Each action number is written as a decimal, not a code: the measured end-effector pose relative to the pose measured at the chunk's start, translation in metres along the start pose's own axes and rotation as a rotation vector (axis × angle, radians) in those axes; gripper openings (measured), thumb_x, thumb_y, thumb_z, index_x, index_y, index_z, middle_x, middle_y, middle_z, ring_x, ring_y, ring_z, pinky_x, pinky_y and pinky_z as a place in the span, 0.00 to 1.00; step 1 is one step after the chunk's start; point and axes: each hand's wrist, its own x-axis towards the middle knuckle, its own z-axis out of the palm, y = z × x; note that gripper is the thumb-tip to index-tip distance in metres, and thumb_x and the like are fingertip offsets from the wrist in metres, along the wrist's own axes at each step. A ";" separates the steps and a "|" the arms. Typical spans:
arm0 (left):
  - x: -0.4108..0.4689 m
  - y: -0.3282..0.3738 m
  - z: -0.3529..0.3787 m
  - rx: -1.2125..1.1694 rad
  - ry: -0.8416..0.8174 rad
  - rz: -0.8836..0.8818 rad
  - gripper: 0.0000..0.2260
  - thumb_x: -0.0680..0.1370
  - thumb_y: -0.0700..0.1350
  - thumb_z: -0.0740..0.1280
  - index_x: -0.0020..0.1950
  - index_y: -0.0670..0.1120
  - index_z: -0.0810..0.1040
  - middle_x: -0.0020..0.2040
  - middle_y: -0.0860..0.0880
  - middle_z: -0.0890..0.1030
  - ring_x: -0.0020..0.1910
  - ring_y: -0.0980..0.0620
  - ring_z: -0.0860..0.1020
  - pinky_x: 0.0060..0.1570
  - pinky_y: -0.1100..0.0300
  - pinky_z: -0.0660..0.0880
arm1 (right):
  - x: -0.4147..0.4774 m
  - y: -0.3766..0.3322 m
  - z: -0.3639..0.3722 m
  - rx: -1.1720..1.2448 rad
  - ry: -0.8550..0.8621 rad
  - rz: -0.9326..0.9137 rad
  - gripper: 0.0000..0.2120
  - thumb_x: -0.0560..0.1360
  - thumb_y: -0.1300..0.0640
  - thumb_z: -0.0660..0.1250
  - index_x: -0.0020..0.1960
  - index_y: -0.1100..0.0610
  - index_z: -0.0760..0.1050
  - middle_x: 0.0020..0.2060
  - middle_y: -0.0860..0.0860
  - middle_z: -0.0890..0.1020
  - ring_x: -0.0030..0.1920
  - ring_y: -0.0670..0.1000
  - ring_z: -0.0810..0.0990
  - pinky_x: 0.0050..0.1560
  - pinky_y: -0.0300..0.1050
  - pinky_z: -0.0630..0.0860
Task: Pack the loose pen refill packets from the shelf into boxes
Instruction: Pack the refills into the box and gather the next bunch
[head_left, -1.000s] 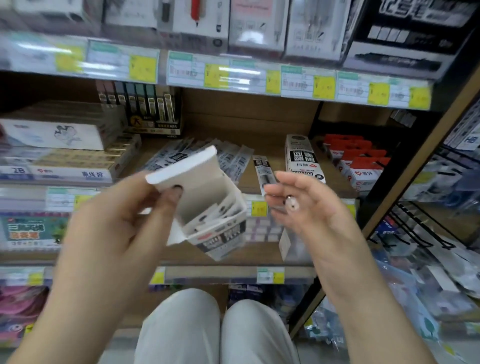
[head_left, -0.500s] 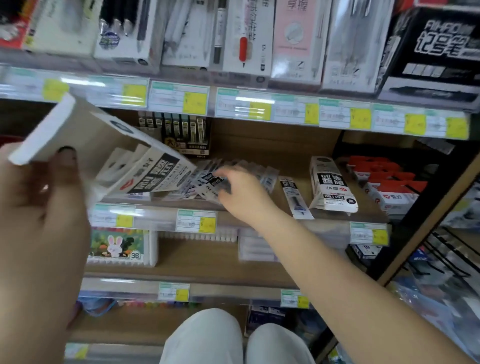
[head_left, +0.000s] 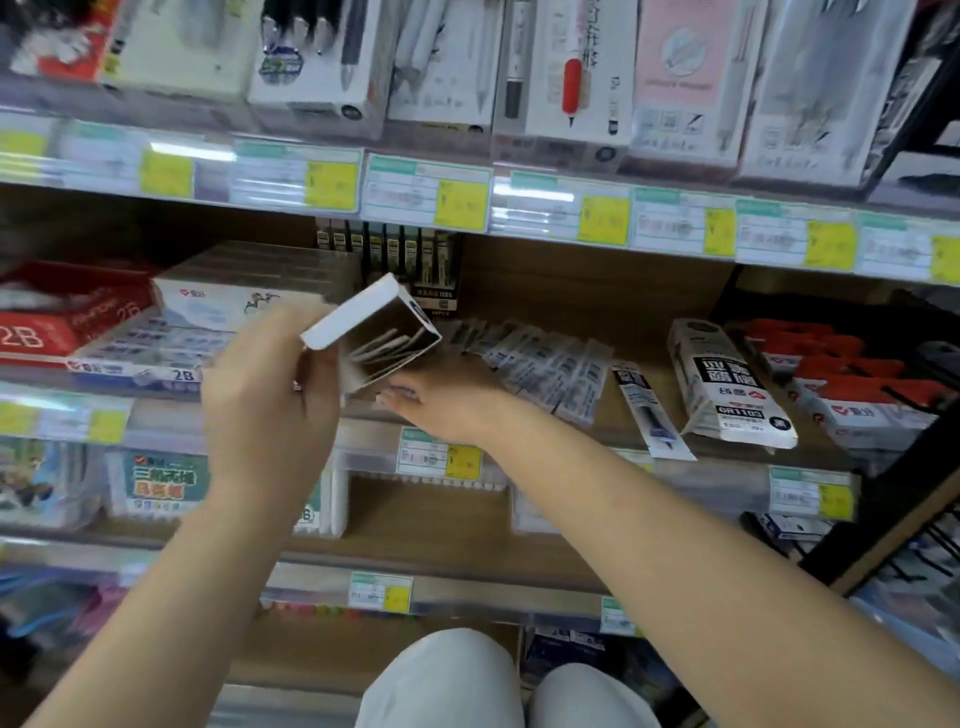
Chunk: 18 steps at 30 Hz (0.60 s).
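Observation:
My left hand (head_left: 270, 400) holds a small white refill box (head_left: 371, 335) tilted in the air, its open end facing right with several packets inside. My right hand (head_left: 447, 402) lies on the wooden shelf (head_left: 613, 306) just below and right of the box, fingers pointing left at the near end of a fanned row of loose refill packets (head_left: 545, 364); whether it grips any packet is hidden by the box. One single packet (head_left: 647, 410) lies apart to the right. A closed white and black refill box (head_left: 727, 384) lies flat further right.
Red and white boxes (head_left: 852, 379) stand at the shelf's right end, pencil boxes marked 2B (head_left: 130, 338) at its left. Upright black packs (head_left: 395, 260) stand at the back. Price labels (head_left: 426, 200) line the shelf edges. Shelves continue above and below; my knees (head_left: 498, 686) show at the bottom.
My left hand has brought the open box down and to the right, over the shelf near my right hand. My right hand stays on the loose packets, shifted slightly toward the front edge.

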 end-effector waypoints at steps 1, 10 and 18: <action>-0.001 0.003 0.007 -0.019 -0.018 0.050 0.07 0.77 0.34 0.60 0.51 0.42 0.74 0.40 0.47 0.78 0.36 0.51 0.71 0.36 0.66 0.60 | -0.002 0.002 -0.001 -0.008 -0.004 0.006 0.21 0.78 0.40 0.51 0.56 0.49 0.77 0.56 0.50 0.80 0.55 0.54 0.77 0.49 0.46 0.73; -0.005 -0.002 0.036 -0.040 -0.347 0.084 0.10 0.75 0.37 0.57 0.49 0.36 0.78 0.43 0.40 0.81 0.42 0.49 0.74 0.40 0.65 0.66 | -0.041 0.042 -0.026 0.065 -0.044 0.260 0.15 0.77 0.45 0.60 0.50 0.52 0.80 0.49 0.51 0.81 0.49 0.54 0.79 0.50 0.49 0.78; -0.015 -0.002 0.031 0.081 -0.574 0.007 0.06 0.71 0.30 0.69 0.46 0.37 0.78 0.36 0.43 0.78 0.34 0.43 0.76 0.33 0.57 0.70 | -0.052 0.043 -0.030 -0.090 -0.002 0.368 0.13 0.75 0.46 0.61 0.53 0.52 0.78 0.50 0.52 0.80 0.52 0.56 0.76 0.46 0.45 0.74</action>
